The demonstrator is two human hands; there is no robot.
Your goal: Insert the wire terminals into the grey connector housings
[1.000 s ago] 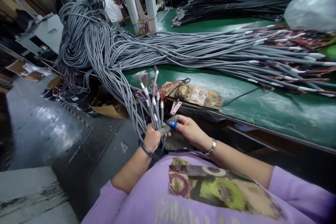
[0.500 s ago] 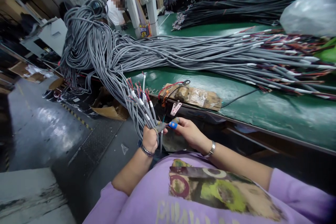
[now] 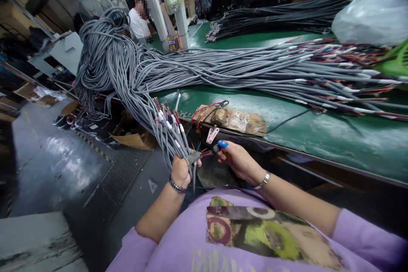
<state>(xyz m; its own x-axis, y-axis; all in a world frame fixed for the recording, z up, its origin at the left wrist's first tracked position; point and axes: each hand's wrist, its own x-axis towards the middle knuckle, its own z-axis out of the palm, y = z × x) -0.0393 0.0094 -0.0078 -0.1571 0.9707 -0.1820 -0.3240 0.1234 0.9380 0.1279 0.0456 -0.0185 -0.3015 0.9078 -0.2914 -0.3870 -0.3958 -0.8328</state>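
My left hand (image 3: pixel 181 171) is closed around grey cables below their stripped ends, with a grey cover on its thumb. Thin coloured wires (image 3: pixel 206 153) fan out past that thumb toward the right. My right hand (image 3: pixel 239 160) is just beyond the wire tips, its fingers curled and pinched together. One of its fingers wears a blue wrap (image 3: pixel 222 144) and another a dark grey cover. Whether anything sits in that pinch is too small to tell. Above the left hand, cable ends with white sleeves (image 3: pixel 174 126) and bared coloured wires stick up.
A thick heap of grey cables (image 3: pixel 204 66) runs along the green bench (image 3: pixel 318 136). At its edge are a taped cardboard piece (image 3: pixel 239 120) and a pink clip (image 3: pixel 212 135). Black cables (image 3: pixel 270 19) and a plastic bag (image 3: pixel 366 17) lie behind. A person (image 3: pixel 138 21) is at far left.
My right hand has moved right, away from my left hand, and the coloured wires now show spread in the gap. My left hand keeps its hold on the cables. The view has shifted slightly.
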